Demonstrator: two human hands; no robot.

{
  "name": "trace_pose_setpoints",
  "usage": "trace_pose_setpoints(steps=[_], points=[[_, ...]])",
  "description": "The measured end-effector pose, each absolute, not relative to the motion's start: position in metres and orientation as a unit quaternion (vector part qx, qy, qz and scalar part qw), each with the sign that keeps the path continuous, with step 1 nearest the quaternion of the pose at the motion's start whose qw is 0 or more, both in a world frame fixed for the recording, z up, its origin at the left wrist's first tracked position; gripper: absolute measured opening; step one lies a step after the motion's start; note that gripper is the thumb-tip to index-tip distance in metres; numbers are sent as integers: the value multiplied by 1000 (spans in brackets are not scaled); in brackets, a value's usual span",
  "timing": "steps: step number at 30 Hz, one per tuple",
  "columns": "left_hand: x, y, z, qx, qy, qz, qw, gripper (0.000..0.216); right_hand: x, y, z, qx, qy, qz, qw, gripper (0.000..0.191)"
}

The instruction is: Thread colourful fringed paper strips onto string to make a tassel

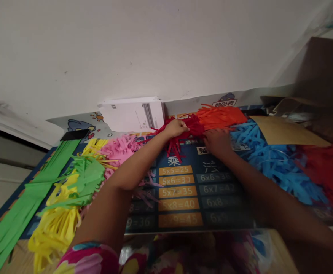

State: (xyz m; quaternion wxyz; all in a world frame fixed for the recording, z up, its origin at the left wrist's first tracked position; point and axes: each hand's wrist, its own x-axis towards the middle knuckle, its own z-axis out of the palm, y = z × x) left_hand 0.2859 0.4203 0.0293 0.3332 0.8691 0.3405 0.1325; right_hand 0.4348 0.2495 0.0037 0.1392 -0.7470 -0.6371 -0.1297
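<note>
A dark red fringed paper strip point(194, 126) lies bunched near the back of the mat, with loose strands hanging toward me. My left hand point(178, 128) is closed on its left part, thumb and fingers pinched together. At its right end, my right hand point(218, 141) has its fingers curled against the red paper, close to the orange fringed paper point(219, 117). That hand is dim, and its fingertips are partly hidden. Blue fringed paper point(280, 163) spreads to the right of it. Pink fringe point(123, 147) lies beyond my left forearm.
Green paper strips point(37, 190) and yellow fringe point(59, 224) cover the left side of a blue times-table mat point(180, 224). A phone point(75, 134) rests at the back left. White cards point(132, 116) lean against the wall. At right are a brown paper piece point(290, 131) and red fringe point(329, 175).
</note>
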Motion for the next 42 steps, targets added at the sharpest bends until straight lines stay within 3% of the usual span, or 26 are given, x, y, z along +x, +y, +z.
trace_pose_setpoints(steps=[4, 11, 14, 21, 24, 28, 38, 42], points=[[287, 425, 31, 859, 333, 143, 362, 14, 418, 255, 11, -713, -673, -129, 149, 38], [292, 428, 28, 854, 330, 173, 363, 17, 396, 278, 6, -650, -756, -48, 54, 55], [289, 422, 24, 858, 328, 214, 334, 8, 393, 283, 2, -655, -754, -31, 39, 68], [258, 396, 14, 898, 336, 225, 171, 46, 395, 284, 1, -697, -715, -4, 49, 83], [255, 394, 17, 903, 364, 199, 111, 36, 395, 284, -1, -695, -718, -1, 46, 80], [260, 408, 41, 898, 391, 192, 60, 12, 395, 286, -5, -693, -721, 4, 33, 60], [228, 451, 166, 810, 457, 365, -24, 21, 388, 278, -2, -697, -714, -30, 60, 42], [180, 449, 203, 772, 408, 456, -172, 18, 386, 275, 2, -696, -711, -30, 93, 36]])
